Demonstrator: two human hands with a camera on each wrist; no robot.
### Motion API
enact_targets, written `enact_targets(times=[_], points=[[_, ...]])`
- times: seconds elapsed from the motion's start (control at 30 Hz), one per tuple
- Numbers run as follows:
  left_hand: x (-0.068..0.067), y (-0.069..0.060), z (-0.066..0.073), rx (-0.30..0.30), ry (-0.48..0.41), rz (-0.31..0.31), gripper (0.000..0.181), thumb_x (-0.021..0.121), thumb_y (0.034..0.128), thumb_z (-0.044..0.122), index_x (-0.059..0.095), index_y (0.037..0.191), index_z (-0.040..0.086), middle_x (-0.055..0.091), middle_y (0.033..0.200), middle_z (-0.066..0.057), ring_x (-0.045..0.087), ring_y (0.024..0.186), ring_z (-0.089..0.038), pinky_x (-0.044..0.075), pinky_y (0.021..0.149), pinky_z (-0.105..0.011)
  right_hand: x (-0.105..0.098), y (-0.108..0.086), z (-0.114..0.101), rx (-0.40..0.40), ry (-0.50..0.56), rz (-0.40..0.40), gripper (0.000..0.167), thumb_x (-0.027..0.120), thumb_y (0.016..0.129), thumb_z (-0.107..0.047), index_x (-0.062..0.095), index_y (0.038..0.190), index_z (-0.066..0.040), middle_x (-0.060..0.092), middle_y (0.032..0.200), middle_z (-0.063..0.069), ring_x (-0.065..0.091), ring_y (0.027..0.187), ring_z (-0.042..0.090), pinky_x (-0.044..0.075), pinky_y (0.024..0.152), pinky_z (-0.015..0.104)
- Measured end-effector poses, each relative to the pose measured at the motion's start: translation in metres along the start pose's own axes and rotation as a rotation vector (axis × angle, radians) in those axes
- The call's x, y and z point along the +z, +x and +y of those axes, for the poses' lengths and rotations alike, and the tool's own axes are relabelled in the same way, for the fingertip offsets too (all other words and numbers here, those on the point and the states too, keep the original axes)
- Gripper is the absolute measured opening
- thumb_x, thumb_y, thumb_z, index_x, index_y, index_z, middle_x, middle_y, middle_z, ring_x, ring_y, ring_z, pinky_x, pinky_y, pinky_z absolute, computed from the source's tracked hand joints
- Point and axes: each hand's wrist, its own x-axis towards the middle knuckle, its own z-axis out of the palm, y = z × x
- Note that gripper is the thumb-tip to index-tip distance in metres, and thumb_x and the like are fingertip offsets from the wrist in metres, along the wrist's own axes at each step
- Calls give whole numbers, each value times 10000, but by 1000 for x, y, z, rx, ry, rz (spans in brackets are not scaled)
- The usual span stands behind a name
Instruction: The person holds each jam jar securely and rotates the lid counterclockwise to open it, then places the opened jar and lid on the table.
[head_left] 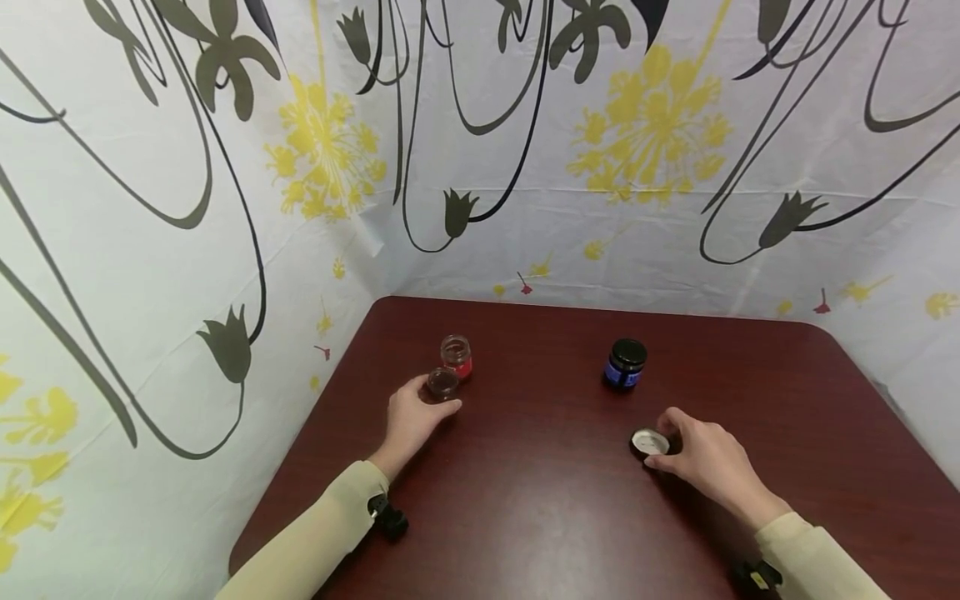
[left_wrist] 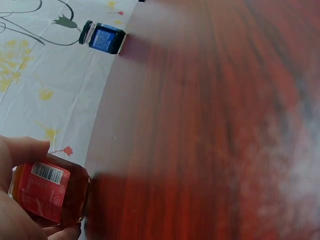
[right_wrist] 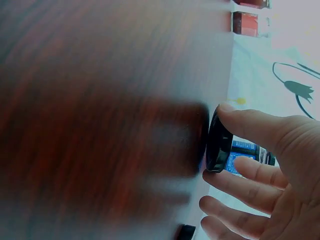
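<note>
My left hand (head_left: 414, 417) grips a glass jar (head_left: 442, 383) on the left of the table, thumb on one side and fingers on the other. Its red label and barcode (left_wrist: 47, 172) show in the left wrist view; from the head view its mouth is uncovered. Just behind it stands a second lidless glass jar (head_left: 456, 357) with a red label. On the right, my right hand (head_left: 712, 458) pinches a black lid (head_left: 649, 443) between thumb and fingers, pale inner side up, at the tabletop. Other fingers are spread loosely below the lid (right_wrist: 220, 142) in the right wrist view.
A jar (head_left: 625, 364) with a blue label and black lid stands beyond my right hand. The dark red-brown table (head_left: 525, 475) has a patterned cloth (head_left: 510, 250) hanging behind it and at its left. A small black object (right_wrist: 186, 232) sits low in the right wrist view.
</note>
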Motion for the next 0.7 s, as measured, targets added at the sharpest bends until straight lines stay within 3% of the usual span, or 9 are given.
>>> enact_targets(times=[0.1, 0.2, 0.7], points=[[1, 2, -3, 0, -8, -6, 559, 937, 669, 374, 731, 1141, 157, 728, 1002, 18, 663, 921, -172, 516, 831, -412, 0, -1, 2, -13, 0, -7, 535, 889, 720, -452, 654, 1113, -174, 717, 991, 5, 649, 796, 189, 472, 588, 422], [1, 2, -4, 0, -20, -15, 541, 931, 684, 377, 729, 1139, 167, 727, 1005, 29, 662, 913, -156, 517, 824, -408, 0, -2, 4, -27, -7, -6, 534, 885, 733, -432, 668, 1146, -173, 723, 988, -6, 665, 823, 197, 488, 608, 431], [-1, 2, -4, -11, -20, -34, 567, 914, 709, 413, 714, 1179, 168, 723, 1024, 32, 646, 915, -157, 513, 818, -407, 2, -5, 6, -88, -48, 29, 514, 915, 702, -383, 697, 1127, -192, 696, 934, -74, 612, 767, 127, 469, 585, 382]])
